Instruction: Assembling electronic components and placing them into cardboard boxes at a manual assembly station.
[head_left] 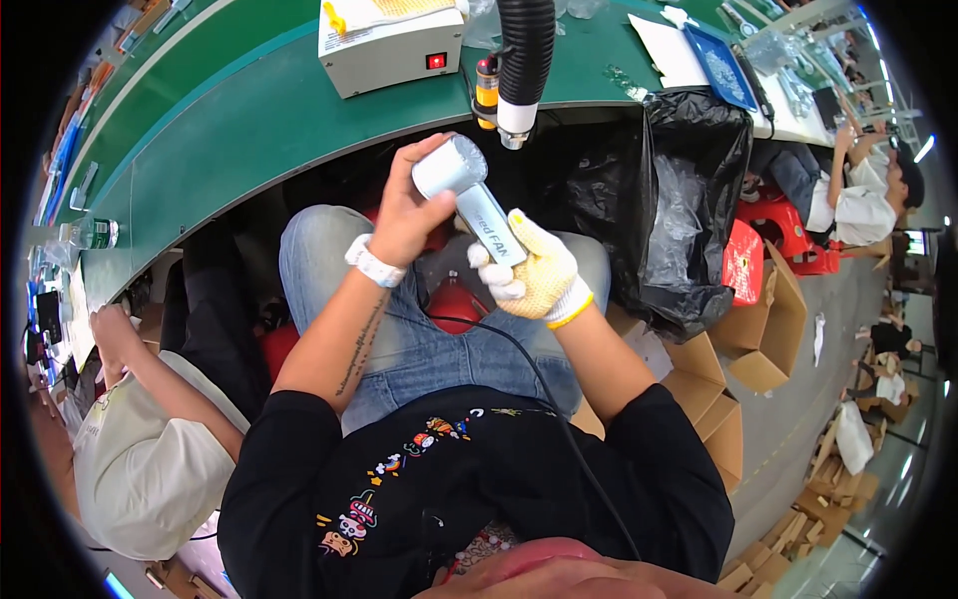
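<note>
Over my lap I hold a pale silver-blue handheld fan (489, 222) with a round drum-shaped head and a flat rectangular handle. Bare, with a white watch on the wrist, my left hand (407, 208) is closed around the head, thumb on the near side. My right hand (544, 268) wears a cream knit glove with some white-covered fingertips, and it grips the lower end of the handle. The fan tilts, its head up and to the left. Part of its back is hidden by my fingers.
Ahead is a green workbench (249, 130) carrying a beige box with a red switch (394, 55). A black flexible hose (526, 50) hangs just beyond the fan. At right are a black-bag-lined bin (689, 220), a red stool (743, 262) and open cartons (763, 329). Co-workers sit on both sides.
</note>
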`<state>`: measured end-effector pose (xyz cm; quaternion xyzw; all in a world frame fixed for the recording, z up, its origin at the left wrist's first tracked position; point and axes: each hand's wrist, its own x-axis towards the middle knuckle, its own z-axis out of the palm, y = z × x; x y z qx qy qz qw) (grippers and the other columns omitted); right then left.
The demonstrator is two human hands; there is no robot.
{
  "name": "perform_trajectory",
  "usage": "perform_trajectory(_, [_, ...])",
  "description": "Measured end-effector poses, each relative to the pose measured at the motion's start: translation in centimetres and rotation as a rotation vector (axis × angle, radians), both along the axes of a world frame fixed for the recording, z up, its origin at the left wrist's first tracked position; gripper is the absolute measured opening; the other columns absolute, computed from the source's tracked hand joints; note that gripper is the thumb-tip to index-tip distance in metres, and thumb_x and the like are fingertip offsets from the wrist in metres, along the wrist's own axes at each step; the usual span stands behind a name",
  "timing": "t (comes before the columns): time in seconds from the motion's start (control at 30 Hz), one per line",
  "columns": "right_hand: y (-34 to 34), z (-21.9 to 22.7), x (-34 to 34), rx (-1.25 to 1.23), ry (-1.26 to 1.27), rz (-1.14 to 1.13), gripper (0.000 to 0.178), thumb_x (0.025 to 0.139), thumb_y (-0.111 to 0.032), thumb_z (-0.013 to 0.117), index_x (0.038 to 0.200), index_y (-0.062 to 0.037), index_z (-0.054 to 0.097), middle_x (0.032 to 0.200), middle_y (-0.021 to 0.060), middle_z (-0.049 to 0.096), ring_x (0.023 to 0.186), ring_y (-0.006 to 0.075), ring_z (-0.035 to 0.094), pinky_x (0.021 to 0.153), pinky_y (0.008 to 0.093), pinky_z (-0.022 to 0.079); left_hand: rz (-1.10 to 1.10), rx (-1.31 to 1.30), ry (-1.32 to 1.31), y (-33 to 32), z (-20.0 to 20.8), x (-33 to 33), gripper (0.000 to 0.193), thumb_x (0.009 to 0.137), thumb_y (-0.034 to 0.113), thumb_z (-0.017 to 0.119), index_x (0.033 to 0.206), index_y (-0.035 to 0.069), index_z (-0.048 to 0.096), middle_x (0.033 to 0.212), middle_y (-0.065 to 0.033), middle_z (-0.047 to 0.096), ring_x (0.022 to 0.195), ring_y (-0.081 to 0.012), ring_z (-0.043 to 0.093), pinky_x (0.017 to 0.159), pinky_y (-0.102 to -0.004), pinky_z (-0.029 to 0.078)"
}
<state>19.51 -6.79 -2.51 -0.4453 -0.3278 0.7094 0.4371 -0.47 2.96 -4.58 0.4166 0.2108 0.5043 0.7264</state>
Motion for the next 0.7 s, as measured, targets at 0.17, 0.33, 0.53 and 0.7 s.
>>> perform_trajectory(0.17, [0.9, 1.1, 1.4, 0.590, -0.706, 0.052, 0.077, 0.086, -0.023, 0.077, 0.153, -0.0048, 0.043, 0.110, 0.0163, 0.070, 0.084, 0.0248, 0.068, 0.071, 0.0360, 0.056, -0.165, -0.131, 0.233, 0.4, 3.5, -1.6, 0.061, 0.088, 0.024, 0.080, 0.136, 0.006, 0.047, 0.127, -0.0143, 0.064, 0.109, -0.0234, 0.067, 0.096, -0.0399, 0.056])
perform_trajectory(0.33, [0.0, 4.6, 2.1, 0.538, -0.720, 0.150, 0.068, 0.074, -0.018, 0.080, 0.137, -0.0029, 0.059, 0.094, 0.0142, 0.071, 0.082, 0.0235, 0.070, 0.073, 0.0377, 0.056, -0.271, 0.077, 0.470, -0.6, 3.5, -2.1, 0.053, 0.078, 0.018, 0.083, 0.121, 0.007, 0.054, 0.117, -0.0142, 0.070, 0.105, -0.0259, 0.069, 0.092, -0.0372, 0.056])
perform_trajectory(0.53, [-2.4, 3.2, 4.0, 0.401, -0.870, 0.700, 0.032, 0.075, -0.020, 0.078, 0.103, -0.0045, 0.073, 0.080, 0.0145, 0.071, 0.076, 0.0289, 0.072, 0.071, 0.0393, 0.056, -0.138, 0.962, 0.488, -8.1, 1.6, -1.3, 0.055, 0.067, 0.009, 0.088, 0.112, 0.007, 0.058, 0.108, -0.0157, 0.071, 0.098, -0.0300, 0.072, 0.083, -0.0363, 0.059])
perform_trajectory(0.7, [-4.1, 0.4, 3.0, 0.468, -1.049, 0.606, 0.030, 0.077, -0.027, 0.076, 0.098, -0.0054, 0.074, 0.072, 0.0138, 0.069, 0.071, 0.0298, 0.072, 0.068, 0.0395, 0.056, -0.115, 0.734, 0.467, -10.2, -2.1, -2.0, 0.056, 0.068, 0.011, 0.088, 0.114, 0.008, 0.056, 0.110, -0.0167, 0.070, 0.100, -0.0303, 0.072, 0.084, -0.0424, 0.059])
